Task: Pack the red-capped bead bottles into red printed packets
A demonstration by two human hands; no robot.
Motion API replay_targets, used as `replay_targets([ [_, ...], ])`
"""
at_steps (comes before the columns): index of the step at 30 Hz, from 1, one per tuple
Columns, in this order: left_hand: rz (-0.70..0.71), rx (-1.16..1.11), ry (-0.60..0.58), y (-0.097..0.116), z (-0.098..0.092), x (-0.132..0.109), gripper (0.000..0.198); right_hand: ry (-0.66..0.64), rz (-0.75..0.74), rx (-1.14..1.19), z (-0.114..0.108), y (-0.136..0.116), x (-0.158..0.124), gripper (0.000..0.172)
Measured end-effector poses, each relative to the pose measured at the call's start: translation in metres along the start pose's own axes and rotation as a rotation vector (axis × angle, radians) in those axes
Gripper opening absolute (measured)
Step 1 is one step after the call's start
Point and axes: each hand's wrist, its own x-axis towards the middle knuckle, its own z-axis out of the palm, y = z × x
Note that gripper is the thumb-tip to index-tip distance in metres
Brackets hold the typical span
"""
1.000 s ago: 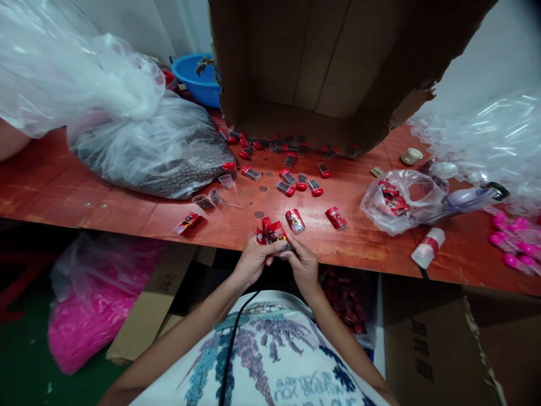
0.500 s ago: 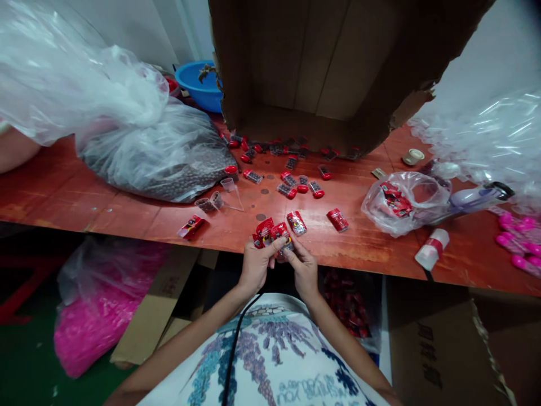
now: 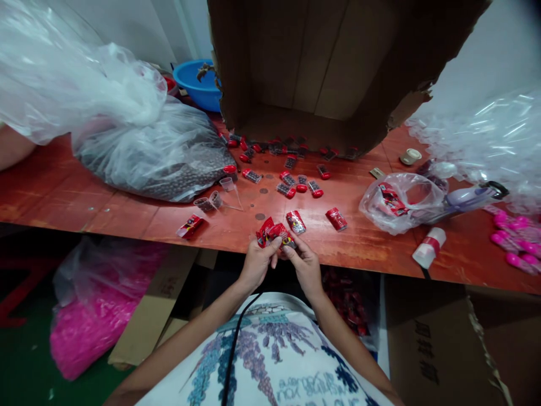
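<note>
At the near edge of the red table [image 3: 359,248], my left hand [image 3: 258,262] and my right hand [image 3: 305,264] meet. Both pinch a small bunch of red printed packets [image 3: 274,232], fingers closed on them. Two more red packets [image 3: 295,221] lie flat on the table just beyond my fingers, and another red packet [image 3: 190,225] lies off to the left. Several small red-capped tubes [image 3: 291,183] are scattered further back, in front of the big cardboard box [image 3: 329,73] tipped on its side.
A large clear bag of dark beads [image 3: 169,163] fills the left of the table, a blue basin [image 3: 196,82] behind it. At right lie a small plastic bag with red packets [image 3: 401,200], a white bottle [image 3: 429,247] and pink pieces [image 3: 518,242]. Under the table: a pink-filled bag [image 3: 91,321], cartons.
My hands have stayed at the table edge, shifting the bunch of packets slightly between the fingers. The view has drifted a little; nothing on the table has moved.
</note>
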Motion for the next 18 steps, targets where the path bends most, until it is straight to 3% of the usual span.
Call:
replay_targets([
  [4, 0.006, -0.051, 0.048, 0.0, 0.0, 0.001, 0.031, 0.029, -0.042, -0.016, 0.0, 0.003, 0.0, 0.041],
  [8, 0.009, -0.01, 0.136, -0.001, -0.004, 0.002, 0.023, 0.068, -0.048, -0.004, 0.0, 0.004, 0.0, 0.034],
  [18, -0.026, 0.022, 0.089, -0.013, -0.004, 0.003, 0.022, 0.018, 0.021, -0.042, -0.002, 0.001, 0.003, 0.026],
])
